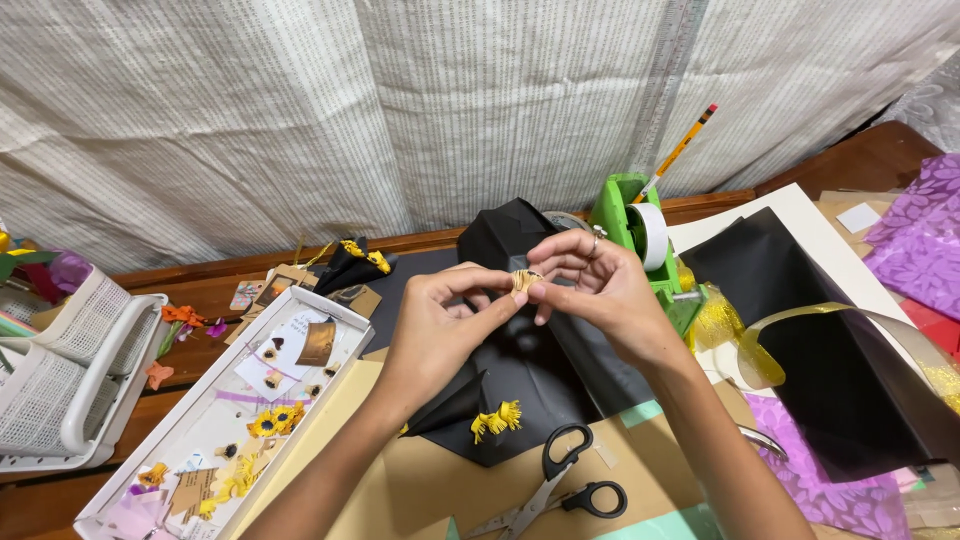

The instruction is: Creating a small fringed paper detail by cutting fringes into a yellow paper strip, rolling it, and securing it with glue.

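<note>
- Held between both hands, above the black paper (530, 360): a small tan coil (526, 280), seemingly a rolled fringed strip; judged mid-roll, not yet opened into a flower.
- Left hand (440, 325) pinched on coil, thumb and forefinger closed on its left side; remaining fingers curled under.
- Right hand (590, 285) pinched likewise from the right, fingertips touching coil; ring worn on one finger; cannot tell which hand bore the weight.
- Judged done already: a black cone (455, 408) with yellow flowers (497, 418) lying below the hands; a second cone (352, 262) with yellow tips near the wall; loose sunflowers (277, 420) and small centres kept in the white tray (330, 300).
- Judged left: finishing the coil, fixing it, setting it in a wrap; more black sheet (830, 370) and purple paper (925, 240) lay unused at right.
- Near at hand: scissors (570, 480) on brown card, blades shut; green tape dispenser (640, 235) just behind the right hand, pencil (680, 150) standing in it; gold ribbon (800, 320) looped across the black sheet.
- Surface: wooden table (200, 295), crowded; white basket (70, 380) at far left; scraps of orange and purple strewn beside it.
- Room: pale woven cloth (300, 110) hung as backdrop; lit evenly.
</note>
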